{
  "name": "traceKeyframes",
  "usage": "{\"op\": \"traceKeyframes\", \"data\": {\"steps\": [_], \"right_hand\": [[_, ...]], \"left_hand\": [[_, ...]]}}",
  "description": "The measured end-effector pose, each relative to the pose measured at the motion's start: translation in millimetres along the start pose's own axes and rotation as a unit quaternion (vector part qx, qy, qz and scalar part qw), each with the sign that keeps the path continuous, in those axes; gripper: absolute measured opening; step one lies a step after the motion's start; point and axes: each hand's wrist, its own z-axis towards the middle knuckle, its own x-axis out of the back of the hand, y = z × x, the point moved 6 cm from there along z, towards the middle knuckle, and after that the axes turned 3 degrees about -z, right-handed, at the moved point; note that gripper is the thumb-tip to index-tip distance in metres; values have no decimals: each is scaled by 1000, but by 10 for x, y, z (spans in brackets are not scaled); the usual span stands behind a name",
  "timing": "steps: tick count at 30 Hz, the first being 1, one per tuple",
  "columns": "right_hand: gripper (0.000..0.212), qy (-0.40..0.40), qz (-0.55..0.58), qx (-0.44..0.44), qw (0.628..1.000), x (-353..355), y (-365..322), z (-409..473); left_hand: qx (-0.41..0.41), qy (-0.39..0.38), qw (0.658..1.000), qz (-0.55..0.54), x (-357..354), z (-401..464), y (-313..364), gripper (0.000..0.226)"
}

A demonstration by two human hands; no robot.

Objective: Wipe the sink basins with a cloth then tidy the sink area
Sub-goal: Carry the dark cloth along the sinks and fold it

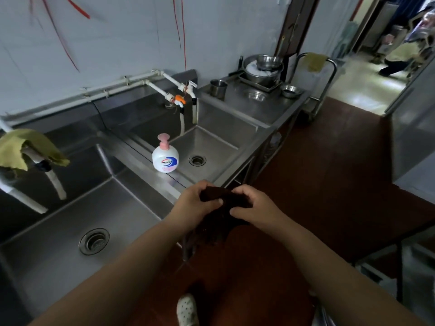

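A dark brown cloth [219, 222] hangs bunched between both hands, just in front of the sink's front edge and over the red floor. My left hand [195, 202] grips its upper left part, fingers curled round it. My right hand [253, 207] pinches its right side. Two steel basins lie ahead: the near left basin [70, 222] with a round drain [94, 241], and the far right basin [219, 147] with its own drain [197, 160]. A white soap pump bottle [165, 157] with a pink top stands on the divider between them.
An olive cloth [26, 148] is draped over the left tap. White taps and hoses [182, 100] hang over the right basin. Steel bowls, a cup [218, 88] and a tray [261, 76] sit on the counter beyond. A trolley [315, 74] stands past the counter. A person moves in the far doorway.
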Motion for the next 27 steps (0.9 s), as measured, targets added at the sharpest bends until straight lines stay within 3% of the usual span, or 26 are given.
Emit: {"op": "traceKeyframes", "data": {"steps": [4, 8, 12, 17, 20, 27], "right_hand": [[22, -12, -2, 0, 1000, 200, 21, 558], [3, -22, -19, -15, 999, 496, 39, 1178], [6, -32, -77, -53, 995, 876, 27, 1802], [10, 38, -52, -45, 997, 1432, 18, 2440], [9, 64, -38, -34, 997, 1765, 61, 2736], [5, 73, 45, -55, 995, 2452, 479, 3508]], "left_hand": [[-2, -4, 1000, -4, -49, 596, 47, 16], [5, -25, 999, -21, -17, 1307, 83, 17], [2, -32, 999, -9, 23, 2055, 214, 29], [39, -104, 994, -20, -77, 2857, 145, 47], [47, -114, 992, 42, -223, 3217, 28, 36], [74, -64, 995, -4, -638, 4063, -121, 13]]}}
